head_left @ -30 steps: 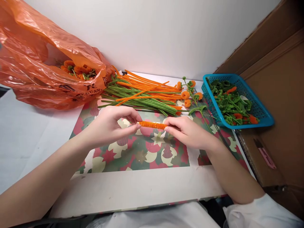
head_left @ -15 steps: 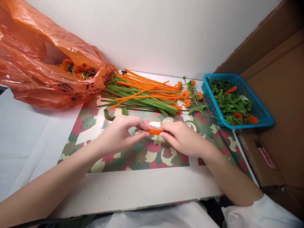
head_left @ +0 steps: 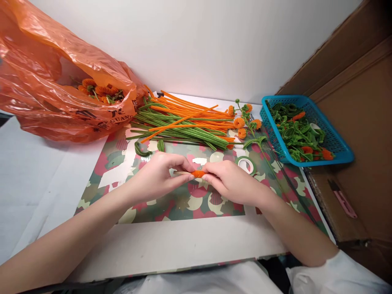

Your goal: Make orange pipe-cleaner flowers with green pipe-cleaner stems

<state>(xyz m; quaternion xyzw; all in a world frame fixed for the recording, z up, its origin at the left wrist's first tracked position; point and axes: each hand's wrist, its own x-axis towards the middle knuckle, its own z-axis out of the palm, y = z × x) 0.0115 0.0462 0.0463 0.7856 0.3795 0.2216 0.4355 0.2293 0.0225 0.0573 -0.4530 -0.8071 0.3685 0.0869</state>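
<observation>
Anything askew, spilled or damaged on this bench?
Minor only: an orange stem lies slantwise across the green stems, out of line with the bundle. The patterned sheet shows ragged white patches at left, possibly torn. No spill visible.

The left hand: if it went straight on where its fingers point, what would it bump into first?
Beyond the small orange piece at its fingertips, the left hand would probably meet the right hand, facing it closely; exact depth is hard to judge.
</observation>
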